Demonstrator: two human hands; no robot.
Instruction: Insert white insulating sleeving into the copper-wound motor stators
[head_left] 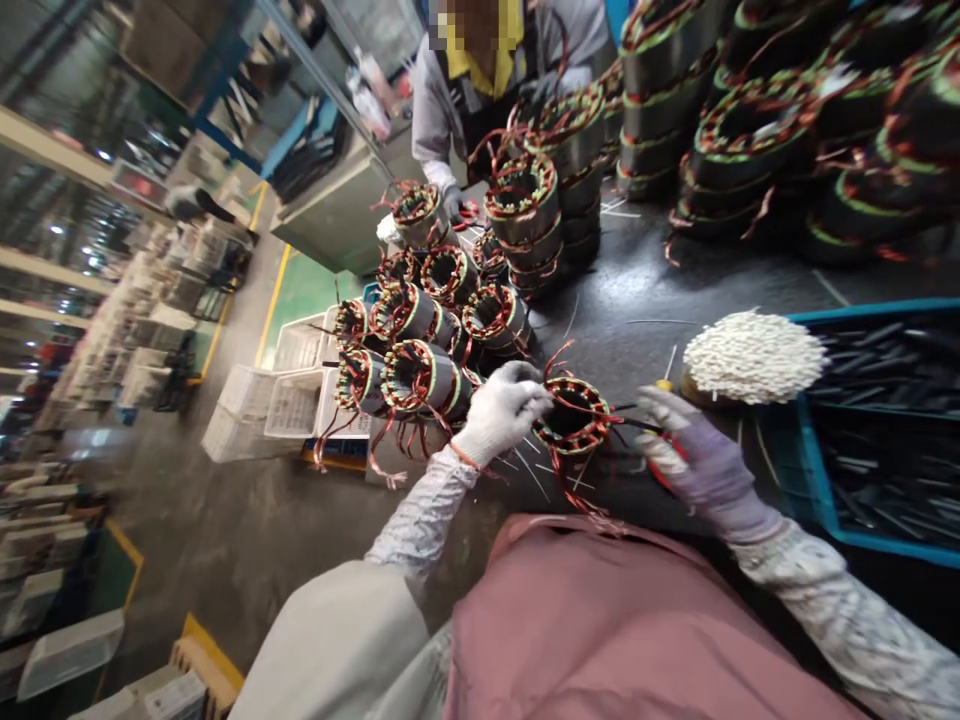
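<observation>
A motor stator [574, 447] with copper windings and green-edged slots stands on the dark bench before me, its red-brown leads hanging toward the front edge. My left hand [506, 408], in a white glove, is at the stator's left rim with fingertips pinched together; what they pinch is too small to make out. On the other side, my right hand [697, 455], in a stained glove, is closed around a red-handled hand tool [666, 462]. The tool's exact kind is partly hidden by the fingers. Dark sleeved leads [632, 422] run from the stator toward this hand.
Several stators [442, 385] lie stacked at left; taller stacks [660, 110] stand behind. A bundle of white ties [754, 357] sits beside a blue bin [817, 470] of black tubing. A co-worker's gloved hand [454, 203] is across the bench. White crates [296, 400] stand beyond its left end.
</observation>
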